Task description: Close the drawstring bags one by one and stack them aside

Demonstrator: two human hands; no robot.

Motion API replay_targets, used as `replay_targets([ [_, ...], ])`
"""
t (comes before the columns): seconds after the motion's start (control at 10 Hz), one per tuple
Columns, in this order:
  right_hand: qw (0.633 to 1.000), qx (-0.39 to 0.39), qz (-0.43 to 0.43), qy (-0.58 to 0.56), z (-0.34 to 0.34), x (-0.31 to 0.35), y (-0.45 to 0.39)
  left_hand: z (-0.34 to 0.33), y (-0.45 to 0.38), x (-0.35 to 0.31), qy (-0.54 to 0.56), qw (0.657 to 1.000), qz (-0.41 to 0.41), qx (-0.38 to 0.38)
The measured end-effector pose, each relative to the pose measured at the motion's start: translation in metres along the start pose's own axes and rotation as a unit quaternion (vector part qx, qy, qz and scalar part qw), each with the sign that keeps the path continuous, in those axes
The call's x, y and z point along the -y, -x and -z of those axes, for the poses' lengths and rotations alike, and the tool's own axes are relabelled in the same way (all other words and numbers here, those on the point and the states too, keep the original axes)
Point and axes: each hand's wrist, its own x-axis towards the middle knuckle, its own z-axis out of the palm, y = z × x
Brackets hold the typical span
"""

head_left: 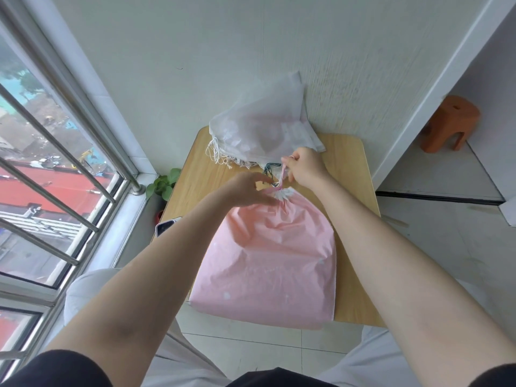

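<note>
One pink bag (268, 258) lies on the wooden table (351, 219), its gathered neck (280, 195) pointing away from the person. The left hand (247, 191) rests at that neck, fingers curled against the bunched plastic and holding it. Just beyond and to the right of it, the right hand (305, 166) pinches the pink cord (283, 174), which runs taut from the neck up into its fingers. Past both hands, at the far edge of the table, sits one pile of white bags (259, 127) leaning on the wall; how many are in it cannot be told. White strings (217, 155) hang from its left side. Left of the left forearm, one phone (164, 226) pokes out at the table edge, and one small green plant (164, 184) stands farther out beside the window.
</note>
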Motion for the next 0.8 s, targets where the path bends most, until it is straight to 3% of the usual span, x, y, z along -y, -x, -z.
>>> replay_targets([
  [0.1,0.999,-0.026,0.005,-0.042,0.003,0.020,-0.008,-0.003,-0.016,-0.014,-0.094,0.995,0.021,0.025],
  [0.2,0.992,-0.089,0.021,-0.084,0.005,0.034,-0.007,-0.001,-0.028,-0.016,-0.017,0.994,0.093,-0.062],
  [0.3,0.984,-0.131,0.120,0.016,0.006,0.038,-0.006,0.008,-0.035,-0.008,0.169,0.948,0.199,-0.184],
  [0.4,0.976,-0.120,0.162,0.077,-0.002,0.029,-0.004,0.016,-0.034,0.004,0.353,0.866,0.266,-0.233],
  [0.5,0.988,-0.042,0.112,0.097,-0.012,0.012,-0.003,0.013,-0.032,0.010,0.474,0.811,0.253,-0.233],
  [0.6,0.993,0.031,0.065,0.094,-0.016,0.004,0.003,0.009,-0.023,0.013,0.491,0.815,0.240,-0.193],
  [0.7,0.994,0.038,0.051,0.084,-0.017,0.003,0.007,0.004,-0.018,0.017,0.445,0.826,0.267,-0.219],
  [0.8,0.998,-0.017,0.061,0.019,-0.001,0.018,0.008,0.015,-0.004,0.007,0.343,0.837,0.261,-0.338],
])
